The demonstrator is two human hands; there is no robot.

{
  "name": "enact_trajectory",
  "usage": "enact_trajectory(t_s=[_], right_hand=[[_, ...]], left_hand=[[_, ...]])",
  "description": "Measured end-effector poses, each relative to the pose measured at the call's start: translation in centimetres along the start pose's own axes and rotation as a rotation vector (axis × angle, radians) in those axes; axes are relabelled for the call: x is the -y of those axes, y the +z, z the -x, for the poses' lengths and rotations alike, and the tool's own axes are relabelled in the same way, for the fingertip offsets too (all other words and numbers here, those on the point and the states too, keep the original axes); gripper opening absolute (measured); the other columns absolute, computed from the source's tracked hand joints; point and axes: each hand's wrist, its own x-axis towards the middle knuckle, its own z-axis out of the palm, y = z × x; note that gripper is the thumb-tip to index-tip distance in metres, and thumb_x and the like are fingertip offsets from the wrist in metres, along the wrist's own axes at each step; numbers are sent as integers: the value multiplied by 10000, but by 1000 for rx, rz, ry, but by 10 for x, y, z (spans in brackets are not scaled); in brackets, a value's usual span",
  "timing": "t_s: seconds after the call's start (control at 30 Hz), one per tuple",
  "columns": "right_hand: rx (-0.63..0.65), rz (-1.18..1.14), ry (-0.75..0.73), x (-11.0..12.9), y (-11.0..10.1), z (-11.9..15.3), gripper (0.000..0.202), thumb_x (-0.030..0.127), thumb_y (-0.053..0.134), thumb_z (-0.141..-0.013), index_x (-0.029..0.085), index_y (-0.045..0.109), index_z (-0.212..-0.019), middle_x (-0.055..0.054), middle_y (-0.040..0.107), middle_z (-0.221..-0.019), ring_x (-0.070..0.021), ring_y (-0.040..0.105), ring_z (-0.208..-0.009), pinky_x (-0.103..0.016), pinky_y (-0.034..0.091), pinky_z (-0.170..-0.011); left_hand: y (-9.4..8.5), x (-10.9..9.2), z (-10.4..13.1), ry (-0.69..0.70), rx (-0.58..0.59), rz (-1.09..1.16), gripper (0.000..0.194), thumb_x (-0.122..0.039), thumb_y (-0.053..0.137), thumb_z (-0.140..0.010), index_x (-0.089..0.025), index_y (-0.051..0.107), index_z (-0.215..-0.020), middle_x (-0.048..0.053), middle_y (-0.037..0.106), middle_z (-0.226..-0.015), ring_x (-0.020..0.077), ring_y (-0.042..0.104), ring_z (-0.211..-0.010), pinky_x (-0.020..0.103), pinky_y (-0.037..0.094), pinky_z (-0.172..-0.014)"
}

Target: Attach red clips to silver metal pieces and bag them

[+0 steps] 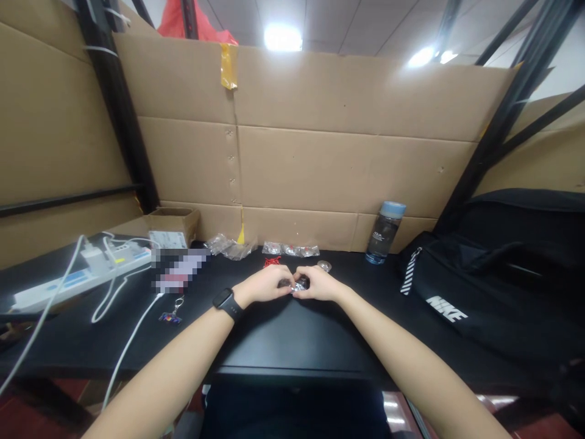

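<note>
Over the middle of the black table, both hands meet with fingertips pinched around a small shiny clear plastic packet (300, 286). My left hand (267, 283), with a dark watch on its wrist, is closed on the packet's left side. Closed on the opposite side is my right hand (321, 284). Fingers cover much of the packet, so its contents are hard to make out. Just behind the left hand lie some red strings (272, 261). A small round clear piece (324, 266) rests behind the right hand. Farther back, several small clear packets (290, 249) form a row.
Crumpled clear bags (233, 247) and an open cardboard box (172, 225) sit at the back left. A white power strip (68, 283), cables, a blurred phone (183, 270) and a keychain (170, 317) lie left. A water bottle (384, 235) and black bag (493, 292) stand right.
</note>
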Motion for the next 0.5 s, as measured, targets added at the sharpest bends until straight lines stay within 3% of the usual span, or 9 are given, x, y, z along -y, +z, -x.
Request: enact_trajectory(t_s=[0.2,0.37,0.5], right_hand=[[-22,-38,-19,7,-2,1,293,230,792,-726,221,698,-1003,-9,759,-936,-197,714,-853,-277,511,-782],[-94,-91,10,10,-13,1,376,198,781,-704,237,688,-1066,-8,763,-983,-204,718,-906,-297,524,-847],[-169,-34,2,-2,-24,-19,344,189,763,-712,218,689,-1046,-22,742,-1035,-203,684,-928,-313,502,-881]], left_hand=[[-5,-10,-3,22,-43,-7,128,-210,657,-898,-205,761,-972,62,715,-984,179,681,-895,272,510,-854],[-27,-19,-2,-23,-365,-64,156,-170,593,-915,-214,741,-937,39,729,-949,181,674,-879,289,513,-840],[-46,3,8,-191,-595,-120,157,-177,583,-903,-209,735,-922,48,734,-975,205,681,-915,325,525,-869]])
